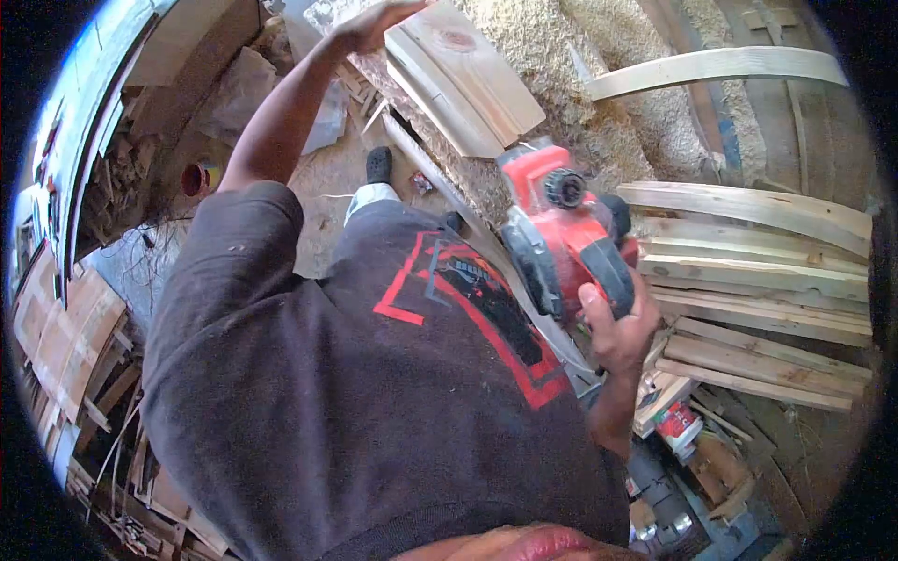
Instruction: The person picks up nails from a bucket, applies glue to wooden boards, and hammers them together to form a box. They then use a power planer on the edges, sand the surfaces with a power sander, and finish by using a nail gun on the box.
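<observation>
My right hand (617, 323) is wrapped round the black handle of a red and black power planer (561, 224), which has a black knob and is slightly blurred. The planer is close to the lower right end of a pale wooden board (468, 70) with a knot in its face. At the top edge of the view, my left hand (374, 22) holds the far left end of this board, its fingers partly cut off by the frame. The board lies with other pieces beside pale wood shavings (533, 37).
Several long wooden strips (748, 276) lie at the right, with a curved strip (720, 67) above them. A red and white container (677, 425) stands at the lower right. Scrap wood (70, 327) is piled at the left, near a reddish round container (195, 179).
</observation>
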Motion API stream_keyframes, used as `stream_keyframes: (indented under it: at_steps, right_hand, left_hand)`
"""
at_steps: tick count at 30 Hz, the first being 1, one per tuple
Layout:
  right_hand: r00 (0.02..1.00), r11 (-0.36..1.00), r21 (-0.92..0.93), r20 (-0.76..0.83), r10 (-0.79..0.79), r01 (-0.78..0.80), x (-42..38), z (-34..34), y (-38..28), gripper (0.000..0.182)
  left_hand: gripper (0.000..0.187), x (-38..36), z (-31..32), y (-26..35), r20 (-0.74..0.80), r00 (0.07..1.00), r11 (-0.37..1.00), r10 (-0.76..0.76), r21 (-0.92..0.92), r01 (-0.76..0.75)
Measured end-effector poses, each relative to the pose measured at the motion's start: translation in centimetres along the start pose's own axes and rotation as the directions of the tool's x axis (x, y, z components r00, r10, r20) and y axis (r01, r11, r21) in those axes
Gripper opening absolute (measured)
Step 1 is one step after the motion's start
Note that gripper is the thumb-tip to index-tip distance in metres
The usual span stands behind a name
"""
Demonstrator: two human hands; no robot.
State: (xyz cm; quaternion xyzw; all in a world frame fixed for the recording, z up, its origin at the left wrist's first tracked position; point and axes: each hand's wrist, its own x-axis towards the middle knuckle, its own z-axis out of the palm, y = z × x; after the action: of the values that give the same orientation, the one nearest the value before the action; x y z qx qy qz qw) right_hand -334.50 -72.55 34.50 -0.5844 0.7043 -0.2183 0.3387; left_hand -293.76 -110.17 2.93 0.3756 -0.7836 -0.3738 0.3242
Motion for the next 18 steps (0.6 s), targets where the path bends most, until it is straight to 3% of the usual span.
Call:
stream_keyframes:
  at_steps: [2,3,5,8,9,13,18]
  right_hand:
    - [0.999,1.0,-0.013,0.033,-0.015,0.015,1.0,1.3,-0.5,0.042]
    - [0.992,0.99,-0.061,0.014,-0.128,0.128,1.6,1.9,-1.2,0.043]
    - [0.992,0.992,-0.049,0.062,-0.113,0.117,2.6,2.3,-0.5,0.043]
    - [0.991,0.999,-0.006,0.124,-0.049,0.05,3.6,2.6,-0.2,0.042]
    - [0.989,0.998,-0.025,0.142,-0.049,0.053,4.1,2.6,-0.7,0.041]
    - [0.989,0.996,-0.055,0.137,-0.06,0.068,5.8,4.0,-1.8,0.038]
    - [0.988,0.995,-0.034,0.125,-0.091,0.096,9.0,6.8,-6.0,0.038]
  left_hand:
    - [0.041,-3.1,2.6,2.2,-0.165,0.986,0.984,0.02,-0.169,-0.048]
    - [0.04,-3.6,3.2,3.2,-0.162,0.977,0.912,-0.138,-0.407,0.061]
    - [0.04,-3.8,4.5,4.9,-0.045,0.909,0.57,-0.415,-0.792,0.221]
    - [0.039,-3.1,4.6,7.0,-0.074,0.836,0.499,-0.544,-0.829,0.252]
    - [0.039,-3.9,5.2,-1.5,-0.179,0.965,0.905,-0.192,-0.414,0.103]
    - [0.046,-1.5,5.7,5.9,-0.044,0.891,0.651,-0.453,-0.699,0.296]
    - [0.045,-0.6,6.6,4.0,0.024,0.934,0.566,-0.356,-0.79,0.236]
